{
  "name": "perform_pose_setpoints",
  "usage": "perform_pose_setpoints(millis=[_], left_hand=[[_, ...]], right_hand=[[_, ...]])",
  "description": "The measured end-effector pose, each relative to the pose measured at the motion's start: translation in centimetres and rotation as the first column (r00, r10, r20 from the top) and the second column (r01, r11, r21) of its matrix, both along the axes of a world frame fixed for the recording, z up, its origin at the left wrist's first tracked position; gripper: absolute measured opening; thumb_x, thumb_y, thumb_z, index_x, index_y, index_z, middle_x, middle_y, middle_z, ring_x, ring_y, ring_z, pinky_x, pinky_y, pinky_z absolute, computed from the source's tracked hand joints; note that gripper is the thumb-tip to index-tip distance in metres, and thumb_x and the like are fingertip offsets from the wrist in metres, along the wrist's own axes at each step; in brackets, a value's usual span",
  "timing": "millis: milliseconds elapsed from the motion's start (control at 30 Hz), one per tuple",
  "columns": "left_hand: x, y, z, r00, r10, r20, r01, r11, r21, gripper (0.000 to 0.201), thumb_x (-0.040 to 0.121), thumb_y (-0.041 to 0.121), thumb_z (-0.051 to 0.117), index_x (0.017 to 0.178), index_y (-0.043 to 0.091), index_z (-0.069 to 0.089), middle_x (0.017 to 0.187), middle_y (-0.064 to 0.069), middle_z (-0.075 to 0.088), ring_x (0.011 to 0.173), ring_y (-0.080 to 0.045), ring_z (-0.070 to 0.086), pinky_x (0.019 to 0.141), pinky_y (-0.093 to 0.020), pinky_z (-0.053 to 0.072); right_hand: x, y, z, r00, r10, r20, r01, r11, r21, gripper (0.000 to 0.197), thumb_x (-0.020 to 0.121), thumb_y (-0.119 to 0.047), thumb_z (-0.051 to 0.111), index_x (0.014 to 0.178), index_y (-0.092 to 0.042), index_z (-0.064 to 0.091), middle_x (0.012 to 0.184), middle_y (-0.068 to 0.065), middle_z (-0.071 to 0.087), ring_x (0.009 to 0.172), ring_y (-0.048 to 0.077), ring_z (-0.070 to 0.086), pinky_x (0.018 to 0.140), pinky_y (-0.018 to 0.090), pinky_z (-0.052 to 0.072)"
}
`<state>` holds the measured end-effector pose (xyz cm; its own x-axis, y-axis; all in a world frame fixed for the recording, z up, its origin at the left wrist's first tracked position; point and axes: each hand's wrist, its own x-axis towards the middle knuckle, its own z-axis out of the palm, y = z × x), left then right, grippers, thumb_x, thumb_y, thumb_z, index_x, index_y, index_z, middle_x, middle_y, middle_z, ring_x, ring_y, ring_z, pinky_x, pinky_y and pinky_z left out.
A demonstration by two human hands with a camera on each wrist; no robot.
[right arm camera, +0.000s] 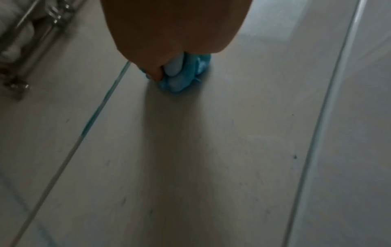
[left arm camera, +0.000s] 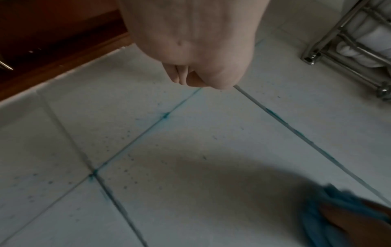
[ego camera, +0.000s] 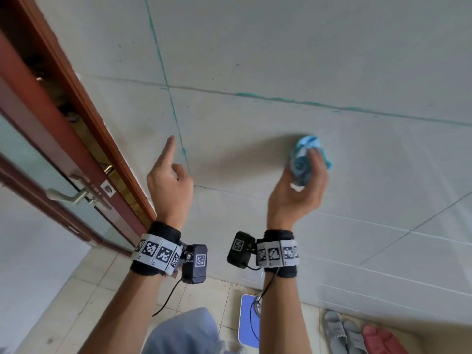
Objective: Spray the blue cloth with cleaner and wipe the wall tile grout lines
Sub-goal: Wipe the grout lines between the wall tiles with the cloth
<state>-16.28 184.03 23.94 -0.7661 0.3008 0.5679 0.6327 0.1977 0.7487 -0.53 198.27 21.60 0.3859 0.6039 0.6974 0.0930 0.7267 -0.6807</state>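
- Right hand [ego camera: 298, 190] nearest, fingers curled round the bunched blue cloth [ego camera: 305, 159], pressed to the wall tile [ego camera: 255, 154] below the teal-stained horizontal grout line [ego camera: 306, 102].
- Left hand [ego camera: 169, 185] holds nothing; forefinger out beside the vertical grout line [ego camera: 176, 121], other fingers curled.
- Judgement: lift cloth onto the seam, press a folded edge in, follow the line.
- Brown door frame [ego camera: 84, 103] at left.

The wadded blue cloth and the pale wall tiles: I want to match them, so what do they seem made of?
The wadded blue cloth, gripped by the right hand, looks like soft fabric, perhaps microfibre: it bunches in limp folds. The pale wall tiles look like glazed ceramic, probably satin: smooth, faint sheen, grout joints.
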Motion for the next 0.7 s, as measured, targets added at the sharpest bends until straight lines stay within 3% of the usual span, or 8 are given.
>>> perform_pose_setpoints(millis=[67,167,267,400,567,700], left_hand=[[-1.8,-0.8,-0.7,0.998,0.037,0.042,-0.037,0.999,-0.009,0.07,0.089,-0.008,0.049,0.156,0.012,0.046,0.156,-0.004,0.05,0.142,-0.02,0.052,0.117,-0.036,0.044],[-4.6,-1.1,-0.8,0.991,0.083,0.104,-0.082,0.997,-0.012,0.072,0.09,0.003,0.052,0.16,0.01,0.036,0.164,-0.008,0.04,0.148,-0.025,0.044,0.122,-0.041,0.039],[-7.1,-0.7,-0.3,0.965,0.187,0.184,-0.171,0.981,-0.097,0.079,0.095,0.017,0.064,0.162,0.002,0.025,0.167,-0.018,0.029,0.154,-0.029,0.032,0.125,-0.031,0.028],[-10.7,-1.1,-0.5,0.957,0.187,0.22,-0.161,0.978,-0.13,0.092,0.094,0.026,0.069,0.162,-0.003,0.014,0.169,-0.022,0.02,0.157,-0.031,0.023,0.127,-0.035,0.023],[-15.1,-2.0,-1.4,0.994,0.054,0.096,-0.05,0.997,-0.053,0.083,0.096,0.017,0.064,0.162,-0.003,0.018,0.171,-0.018,0.016,0.16,-0.026,0.016,0.127,-0.023,0.013],[-17.0,-2.3,-1.7,1.0,-0.022,0.004,0.022,0.999,-0.045,0.081,0.096,0.018,0.058,0.164,0.002,0.017,0.172,-0.016,0.015,0.16,-0.024,0.016,0.13,-0.03,0.015]], right_hand=[[0.4,0.6,0.2,0.995,-0.055,-0.08,0.051,0.998,-0.048,0.035,0.085,0.009,0.078,0.119,0.009,0.068,0.122,0.02,0.07,0.119,0.034,0.066,0.103,0.049,0.054],[-1.1,0.3,0.4,0.992,-0.074,-0.106,0.07,0.997,-0.039,0.032,0.085,0.01,0.077,0.116,0.01,0.069,0.12,0.021,0.07,0.12,0.035,0.066,0.103,0.051,0.054],[-3.7,-0.2,0.9,0.982,-0.116,-0.149,0.114,0.993,-0.024,0.029,0.085,0.01,0.076,0.113,0.01,0.07,0.118,0.022,0.071,0.117,0.035,0.067,0.103,0.046,0.054],[-7.7,-1.5,1.9,0.98,-0.132,-0.151,0.134,0.991,0.002,0.026,0.086,0.009,0.077,0.112,0.01,0.071,0.117,0.022,0.071,0.118,0.035,0.068,0.101,0.05,0.056],[-13.3,-4.9,1.8,1.0,0.003,-0.009,-0.003,1.0,-0.015,0.031,0.084,0.006,0.08,0.114,0.005,0.073,0.123,0.017,0.071,0.123,0.028,0.065,0.102,0.047,0.056],[-15.1,-8.1,0.8,0.985,0.118,0.123,-0.111,0.992,-0.059,0.038,0.082,0.008,0.082,0.118,0.0,0.074,0.127,0.014,0.07,0.125,0.026,0.065,0.103,0.04,0.056]])
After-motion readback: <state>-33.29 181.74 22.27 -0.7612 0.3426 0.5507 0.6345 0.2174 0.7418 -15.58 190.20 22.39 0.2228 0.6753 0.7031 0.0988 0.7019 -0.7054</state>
